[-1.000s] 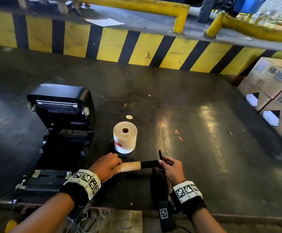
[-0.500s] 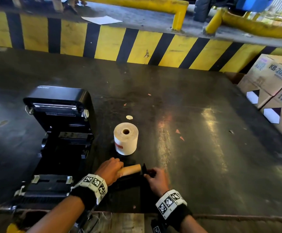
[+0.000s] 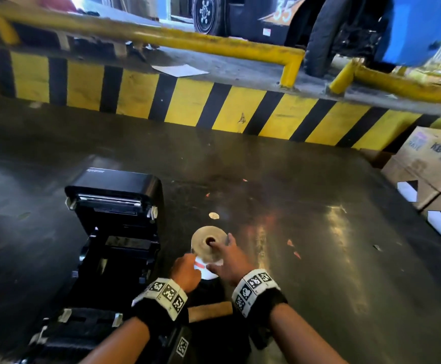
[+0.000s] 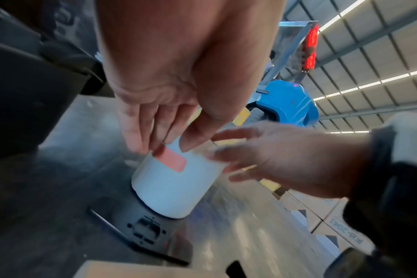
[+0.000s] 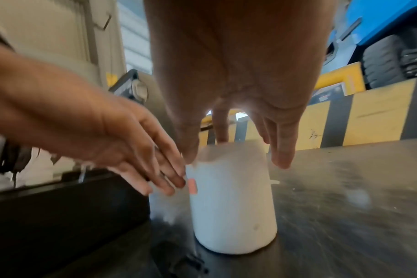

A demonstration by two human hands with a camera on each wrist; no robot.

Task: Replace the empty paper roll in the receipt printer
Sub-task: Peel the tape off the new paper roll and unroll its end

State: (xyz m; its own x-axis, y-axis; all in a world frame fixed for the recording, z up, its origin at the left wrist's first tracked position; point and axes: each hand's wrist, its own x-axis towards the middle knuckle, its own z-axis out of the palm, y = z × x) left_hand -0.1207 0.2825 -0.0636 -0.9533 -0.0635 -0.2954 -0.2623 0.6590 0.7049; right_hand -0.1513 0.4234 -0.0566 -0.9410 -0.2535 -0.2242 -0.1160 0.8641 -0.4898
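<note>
While the new paper roll [image 3: 208,252] stands upright on its flat end on the dark work surface [image 3: 319,258], just right of the receipt printer [image 3: 114,232], both hands reach in at its upper part; the left hand [image 3: 186,271] has its fingers straight and close together, and in the left wrist view its fingertips [image 4: 141,143] and thumb meet the top edge of the roll right at a red tape tab [image 4: 170,159] stuck on the white side; whether they actually pinch the tab is not clear through the blur, so it reads as a loose, unclenched touch; the right hand [image 3: 229,261] comes over the roll from the right with fingers spread and relaxed, and in the right wrist view one fingertip [image 5: 220,139] sits at the top rim while the others hang down beside the wall, not wrapped round it; the printer's lid [image 3: 114,190] is tipped up and back, leaving the black paper bay [image 3: 119,261] uncovered; a bare brown cardboard core [image 3: 210,311] lies on its side near the front edge, between the two wrists, apart from the roll; a black flat plate [image 4: 143,231] with cut slots lies on the surface at the roll's foot; cardboard boxes [image 3: 429,164] stand at the right, and a yellow-and-black striped kerb [image 3: 187,103] runs along the far side.
</note>
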